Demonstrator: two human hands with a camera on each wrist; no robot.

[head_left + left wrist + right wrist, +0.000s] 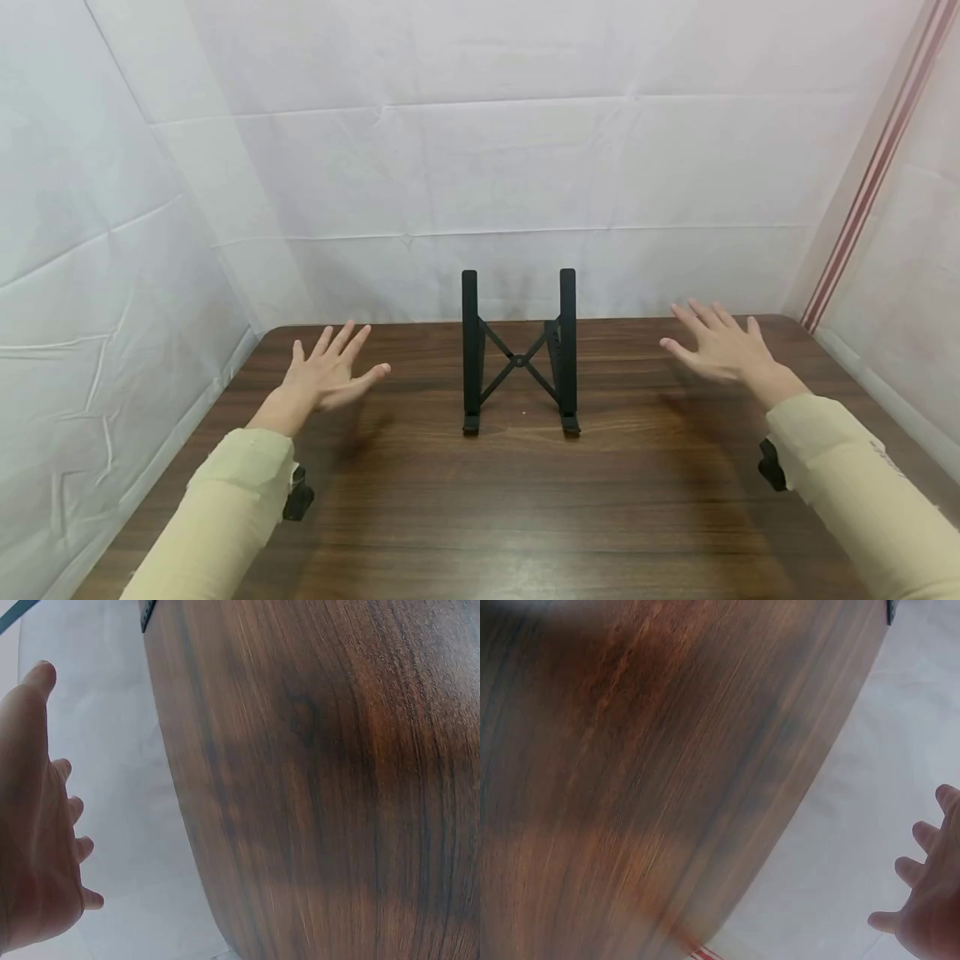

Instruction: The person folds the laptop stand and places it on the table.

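A black folding stand [519,354] stands upright at the middle of the dark wooden table [480,500], near its back edge. My left hand [330,375] hovers above the table to the left of the stand, fingers spread, palm down, holding nothing. My right hand [716,343] hovers on the stand's right side, also spread and empty. Both hands are well apart from the stand. In the left wrist view the left hand [37,825] shows at the left edge over the table [322,787]. In the right wrist view the right hand [930,900] shows at the lower right, beside the table [645,765].
White sheeting [480,167] walls in the table at the back and on both sides. A red-striped band [870,175] runs down the right rear corner. Small black wrist-mounted devices [298,498] sit under both sleeves.
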